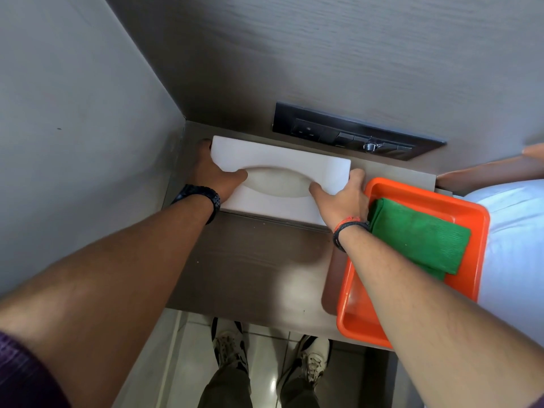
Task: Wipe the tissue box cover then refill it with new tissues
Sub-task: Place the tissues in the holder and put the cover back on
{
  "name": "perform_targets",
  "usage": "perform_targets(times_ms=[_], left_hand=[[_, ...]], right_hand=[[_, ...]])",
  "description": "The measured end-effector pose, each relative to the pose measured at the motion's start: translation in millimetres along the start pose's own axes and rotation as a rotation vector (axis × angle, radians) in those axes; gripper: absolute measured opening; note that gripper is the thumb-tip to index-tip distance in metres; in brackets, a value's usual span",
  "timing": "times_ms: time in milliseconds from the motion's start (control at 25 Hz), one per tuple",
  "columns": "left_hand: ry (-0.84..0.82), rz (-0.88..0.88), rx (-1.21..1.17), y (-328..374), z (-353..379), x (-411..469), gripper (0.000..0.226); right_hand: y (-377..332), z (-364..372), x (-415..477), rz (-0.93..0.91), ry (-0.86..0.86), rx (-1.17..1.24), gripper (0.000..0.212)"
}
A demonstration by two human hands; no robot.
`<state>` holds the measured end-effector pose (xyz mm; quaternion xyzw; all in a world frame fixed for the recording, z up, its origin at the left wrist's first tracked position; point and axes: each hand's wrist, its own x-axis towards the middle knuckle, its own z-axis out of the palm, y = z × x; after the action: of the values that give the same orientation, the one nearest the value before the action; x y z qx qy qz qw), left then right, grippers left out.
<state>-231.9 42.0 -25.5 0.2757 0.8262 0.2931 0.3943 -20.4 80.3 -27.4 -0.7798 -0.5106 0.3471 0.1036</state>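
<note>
A white tissue box cover (273, 160) with an oval slot lies on the brown bedside table (250, 260), near the back wall. My left hand (213, 175) grips its left end, thumb at the slot's edge. My right hand (343, 198) grips its right end, thumb on top by the slot and fingers around the side. No tissue shows in the slot. A folded green cloth (421, 240) rests in an orange tray (477, 231) just right of the cover.
A dark socket and switch panel (353, 132) is set in the wall behind the cover. White bedding (518, 231) lies to the right. A grey wall stands close on the left. My shoes are on the tiled floor (265, 334) below.
</note>
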Motion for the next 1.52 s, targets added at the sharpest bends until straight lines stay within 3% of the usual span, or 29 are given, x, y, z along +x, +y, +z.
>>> perform_targets(times_ms=[720, 1160, 1520], left_hand=[[-0.073, 0.085, 0.052, -15, 1, 7, 0.08], [-0.057, 0.022, 0.037, -5, -4, 2, 0.076], [-0.071, 0.003, 0.063, -8, 0, 0, 0.082]], right_hand=[[1, 8, -13, 0.018, -0.017, -0.057, 0.056], [11, 3, -10, 0.026, -0.004, 0.067, 0.056], [4, -8, -10, 0.018, -0.063, 0.029, 0.058]])
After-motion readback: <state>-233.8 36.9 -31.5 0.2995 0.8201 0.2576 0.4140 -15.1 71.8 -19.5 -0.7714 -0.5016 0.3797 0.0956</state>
